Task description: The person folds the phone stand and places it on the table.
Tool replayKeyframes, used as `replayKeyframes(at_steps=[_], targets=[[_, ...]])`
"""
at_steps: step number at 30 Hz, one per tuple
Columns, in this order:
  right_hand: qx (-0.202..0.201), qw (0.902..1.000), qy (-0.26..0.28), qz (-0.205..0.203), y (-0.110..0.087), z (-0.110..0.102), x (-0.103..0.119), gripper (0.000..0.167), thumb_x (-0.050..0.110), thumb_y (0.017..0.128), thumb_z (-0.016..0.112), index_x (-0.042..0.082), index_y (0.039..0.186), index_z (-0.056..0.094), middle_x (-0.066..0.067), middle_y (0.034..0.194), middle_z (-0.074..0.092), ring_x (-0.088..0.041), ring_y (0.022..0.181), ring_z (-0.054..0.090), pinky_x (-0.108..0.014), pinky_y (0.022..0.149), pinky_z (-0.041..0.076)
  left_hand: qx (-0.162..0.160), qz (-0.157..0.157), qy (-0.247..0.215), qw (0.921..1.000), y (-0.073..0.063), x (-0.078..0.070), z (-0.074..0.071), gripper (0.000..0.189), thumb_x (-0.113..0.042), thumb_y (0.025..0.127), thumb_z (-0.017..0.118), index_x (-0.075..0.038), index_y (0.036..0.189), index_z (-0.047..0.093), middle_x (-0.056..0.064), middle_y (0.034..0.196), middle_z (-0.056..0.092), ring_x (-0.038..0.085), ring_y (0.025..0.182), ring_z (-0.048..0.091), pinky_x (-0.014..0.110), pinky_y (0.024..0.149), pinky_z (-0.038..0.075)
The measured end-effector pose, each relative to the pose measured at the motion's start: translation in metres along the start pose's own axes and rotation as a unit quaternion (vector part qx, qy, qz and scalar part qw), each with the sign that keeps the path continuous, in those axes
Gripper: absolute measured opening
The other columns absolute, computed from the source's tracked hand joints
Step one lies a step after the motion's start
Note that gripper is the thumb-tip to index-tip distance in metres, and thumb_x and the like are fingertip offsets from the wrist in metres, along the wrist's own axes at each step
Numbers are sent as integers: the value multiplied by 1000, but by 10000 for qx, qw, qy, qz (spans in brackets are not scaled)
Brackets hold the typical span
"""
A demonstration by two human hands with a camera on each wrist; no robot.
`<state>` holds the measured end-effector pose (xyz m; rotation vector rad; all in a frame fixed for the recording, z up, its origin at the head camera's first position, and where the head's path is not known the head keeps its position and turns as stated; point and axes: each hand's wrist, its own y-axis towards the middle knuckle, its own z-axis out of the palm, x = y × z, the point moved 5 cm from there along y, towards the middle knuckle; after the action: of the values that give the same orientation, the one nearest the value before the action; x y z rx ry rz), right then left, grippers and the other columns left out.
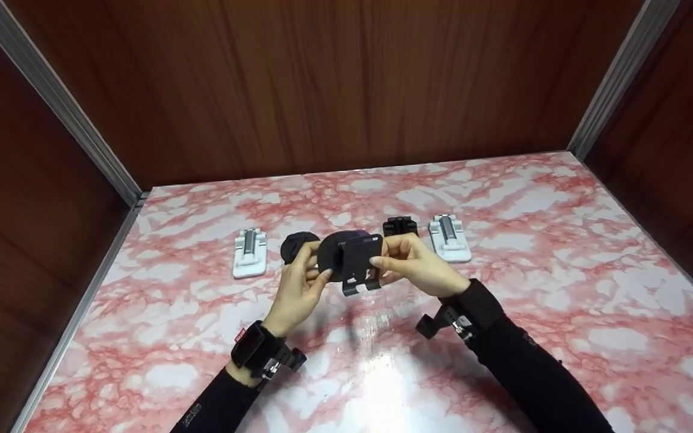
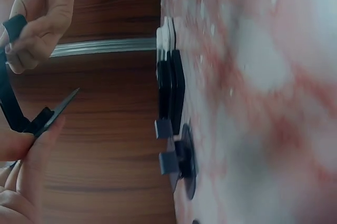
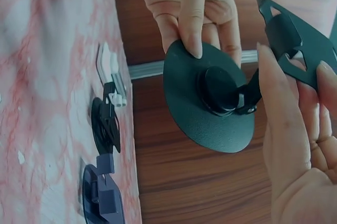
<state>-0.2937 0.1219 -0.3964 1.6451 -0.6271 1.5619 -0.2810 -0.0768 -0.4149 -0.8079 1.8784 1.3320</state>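
Both hands hold one black phone stand (image 1: 363,255) up over the table. My left hand (image 1: 299,291) pinches the rim of its round base (image 3: 184,95) between thumb and fingers. On the other side, my right hand (image 1: 418,267) grips the slotted phone plate (image 3: 310,50) by its edge, thumb on the face. A short hinged arm (image 3: 254,91) joins plate and base, and the plate is tilted away from the disc. Its lower lip has two bent hooks. Just behind the left fingers, a black round-based stand (image 1: 291,245) lies on the table.
White phone stands lie at left (image 1: 249,268) and right (image 1: 457,254). A black folded stand (image 1: 400,224) is partly behind the right hand. A dark purplish stand (image 3: 108,195) shows in the right wrist view. Wood-grain panels (image 1: 346,90) enclose the red-and-white marbled table (image 1: 172,337).
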Motion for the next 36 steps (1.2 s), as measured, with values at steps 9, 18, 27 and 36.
replayKeyframes(at_steps=[9, 18, 27, 36], targets=[[508, 9970, 511, 277, 0, 7, -3, 16, 0, 94, 59, 5, 79, 61, -6, 76, 66, -15, 68, 65, -32, 63, 59, -68, 1085, 1204, 9868, 1, -13, -7, 32, 12, 90, 59, 3, 120, 53, 18, 105, 69, 24, 92, 69, 28, 74, 58], [687, 9944, 616, 516, -1, 10, -7, 18, 0, 94, 60, 5, 76, 60, -5, 73, 63, -14, 67, 64, -29, 60, 59, -85, 1863, 1750, 9667, -1, -23, -7, 40, 19, 84, 60, 1, 119, 55, 14, 106, 69, 23, 96, 67, 25, 78, 56], [928, 9906, 734, 682, 0, 12, -14, 19, -2, 94, 58, 6, 77, 61, -3, 72, 61, -13, 65, 63, -25, 57, 57, -264, 2721, 2405, 9314, -4, -28, -7, 40, 18, 81, 65, -1, 116, 59, 9, 98, 70, 19, 88, 68, 33, 70, 57], [891, 9903, 740, 764, -1, 12, -14, 19, 1, 95, 59, 8, 78, 62, -1, 72, 60, -11, 65, 61, -25, 58, 57, -128, 2476, 2001, 9479, -2, -23, -6, 44, 23, 79, 63, 0, 116, 57, 12, 98, 69, 22, 91, 69, 26, 77, 57]])
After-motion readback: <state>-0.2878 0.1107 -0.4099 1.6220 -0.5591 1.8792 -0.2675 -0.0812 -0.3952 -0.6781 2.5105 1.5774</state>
